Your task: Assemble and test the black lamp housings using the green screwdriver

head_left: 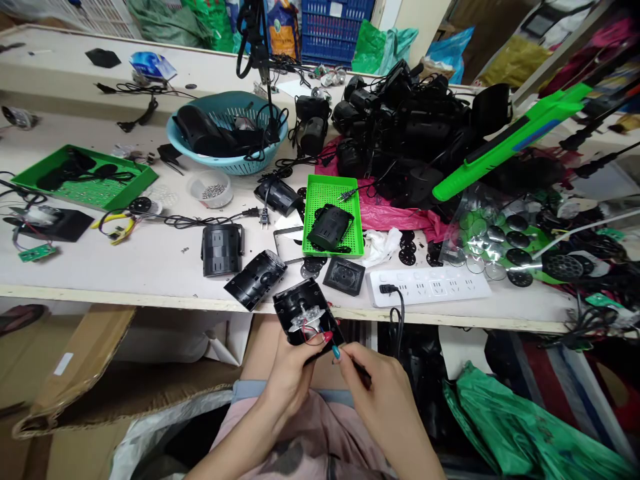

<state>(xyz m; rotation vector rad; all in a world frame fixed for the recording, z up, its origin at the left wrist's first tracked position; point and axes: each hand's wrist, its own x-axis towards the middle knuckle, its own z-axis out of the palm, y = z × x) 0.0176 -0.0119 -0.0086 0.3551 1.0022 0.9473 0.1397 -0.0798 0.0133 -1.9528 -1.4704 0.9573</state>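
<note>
My left hand (290, 367) grips an open black plastic housing (293, 303) over my lap, at the table's front edge. Inside the housing sit a clear plastic part (306, 319) and a thin red wire. My right hand (377, 383) is closed at the housing's right side, thumb and finger pinched. Something slim and black shows under its fingers; its kind is hidden. Just beyond my left hand, an empty black housing shell (256, 280) lies on the table. A closed black housing (221, 249) stands beside that shell.
A white power strip (430, 287) with a plugged-in cord lies at the front edge. Behind are a green tray (359, 227), a tub of screws (210, 190) and a blue basket (225, 163). Black units (420, 120) pile up at right. An open cardboard box (125, 393) stands below left.
</note>
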